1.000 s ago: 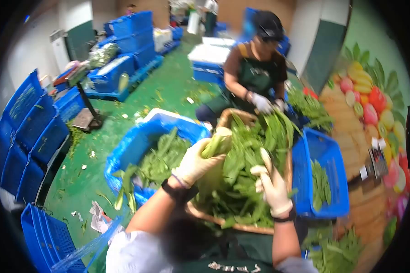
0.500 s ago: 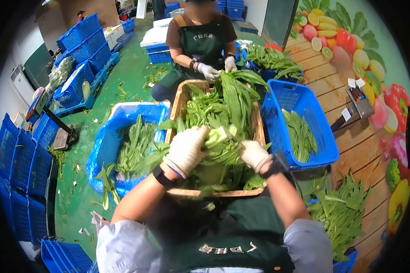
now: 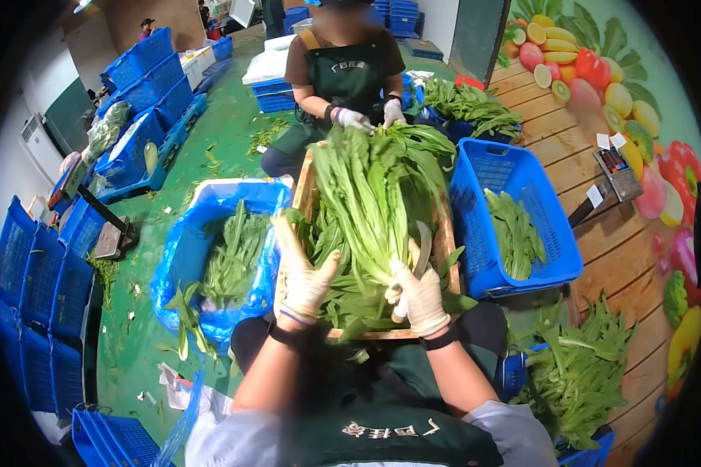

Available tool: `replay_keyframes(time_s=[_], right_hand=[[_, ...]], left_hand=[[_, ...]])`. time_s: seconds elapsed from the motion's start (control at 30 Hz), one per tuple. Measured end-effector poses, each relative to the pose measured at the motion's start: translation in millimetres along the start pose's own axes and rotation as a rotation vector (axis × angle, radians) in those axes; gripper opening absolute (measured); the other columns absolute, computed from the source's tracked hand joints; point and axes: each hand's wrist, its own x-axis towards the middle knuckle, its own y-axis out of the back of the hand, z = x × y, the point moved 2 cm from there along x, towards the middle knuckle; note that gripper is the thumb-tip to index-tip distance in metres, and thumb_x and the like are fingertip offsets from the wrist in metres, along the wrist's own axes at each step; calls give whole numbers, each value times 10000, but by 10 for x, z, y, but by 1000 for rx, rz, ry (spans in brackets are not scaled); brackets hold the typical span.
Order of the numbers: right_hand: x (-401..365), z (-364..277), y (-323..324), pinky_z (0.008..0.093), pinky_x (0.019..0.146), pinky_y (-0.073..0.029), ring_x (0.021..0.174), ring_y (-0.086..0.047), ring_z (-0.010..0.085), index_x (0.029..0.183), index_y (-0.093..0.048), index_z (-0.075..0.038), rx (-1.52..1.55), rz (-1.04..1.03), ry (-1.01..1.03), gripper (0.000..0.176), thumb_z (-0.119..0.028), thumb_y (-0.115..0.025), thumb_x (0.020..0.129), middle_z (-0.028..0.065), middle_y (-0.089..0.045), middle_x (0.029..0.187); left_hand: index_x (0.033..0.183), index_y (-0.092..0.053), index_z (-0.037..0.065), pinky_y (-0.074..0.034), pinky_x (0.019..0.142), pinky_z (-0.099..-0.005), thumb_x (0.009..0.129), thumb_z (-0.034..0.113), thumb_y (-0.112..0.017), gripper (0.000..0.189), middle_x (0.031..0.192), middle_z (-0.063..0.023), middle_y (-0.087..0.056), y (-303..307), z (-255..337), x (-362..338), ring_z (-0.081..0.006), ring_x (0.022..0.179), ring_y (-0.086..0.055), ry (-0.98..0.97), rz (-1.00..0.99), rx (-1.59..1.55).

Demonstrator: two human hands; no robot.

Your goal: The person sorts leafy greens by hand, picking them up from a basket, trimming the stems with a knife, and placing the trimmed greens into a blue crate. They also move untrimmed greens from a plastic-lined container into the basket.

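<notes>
My left hand [image 3: 304,272], in a white glove, is open with fingers spread, at the left side of a brown crate [image 3: 378,335] full of leafy greens. My gloved right hand [image 3: 422,300] is closed round the pale stem ends of a leafy green bunch [image 3: 366,202], whose leaves point away from me. That same hand also holds a knife [image 3: 423,247]; its curved blade sticks up past the fingers and its pale handle shows below. More loose leaves lie in the crate beneath the bunch.
Left of the crate stands a blue-lined bin [image 3: 175,257] with greens; on the right, a blue basket [image 3: 553,233] holds a few. Greens [image 3: 584,366] are heaped at lower right. Opposite me, a gloved co-worker [image 3: 350,70] handles greens. Stacked blue crates [image 3: 43,296] stand at far left.
My left hand has let go of the greens, moved left and opened. The bunch is now raised upright in my right hand, which has moved slightly down and left.
</notes>
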Motion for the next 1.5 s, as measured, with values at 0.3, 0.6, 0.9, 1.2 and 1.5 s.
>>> replay_keyframes(time_s=[0.3, 0.6, 0.9, 1.2, 1.5], right_hand=[[-295, 671, 303, 169, 508, -423, 645, -523, 30, 1345, -480, -72, -74, -27, -111, 486, -92, -657, 892, -17, -625, 992], [-133, 849, 601, 198, 488, -411, 517, -490, 45, 932, -632, -60, -151, 85, -132, 168, -197, -707, 872, -26, -596, 729], [-94, 606, 417, 175, 430, -384, 502, -507, 33, 945, -643, -62, -184, 92, -94, 178, -212, -702, 870, -31, -586, 683], [-100, 557, 298, 265, 733, -491, 793, -595, 134, 1180, -627, -27, -732, 203, 483, 437, -138, -778, 786, 34, -635, 940], [63, 498, 267, 195, 465, -414, 563, -501, 35, 1034, -636, -10, -275, 26, -50, 220, -60, -709, 832, -2, -611, 822]], left_hand=[[1261, -546, 48, -419, 1025, -421, 881, 198, -645, 419, 1233, -89, -606, -366, -487, -389, -239, 1137, -565, 1055, -249, -1176], [1083, -632, 12, -457, 964, -407, 811, 113, -652, 291, 1051, -88, -668, -243, -453, -529, -232, 997, -615, 1128, -183, -1280], [1192, -570, -22, -400, 1036, -465, 771, 129, -630, 451, 1198, -151, -616, -244, -588, -650, -316, 1134, -558, 1037, -128, -1370], [1143, -592, -15, -446, 977, -422, 777, 130, -640, 396, 1114, -124, -650, -297, -547, -675, -265, 1054, -596, 989, -147, -1305], [1119, -614, -38, -495, 898, -345, 823, 95, -634, 324, 1062, -109, -668, -328, -166, -624, -220, 940, -642, 863, -110, -1211]])
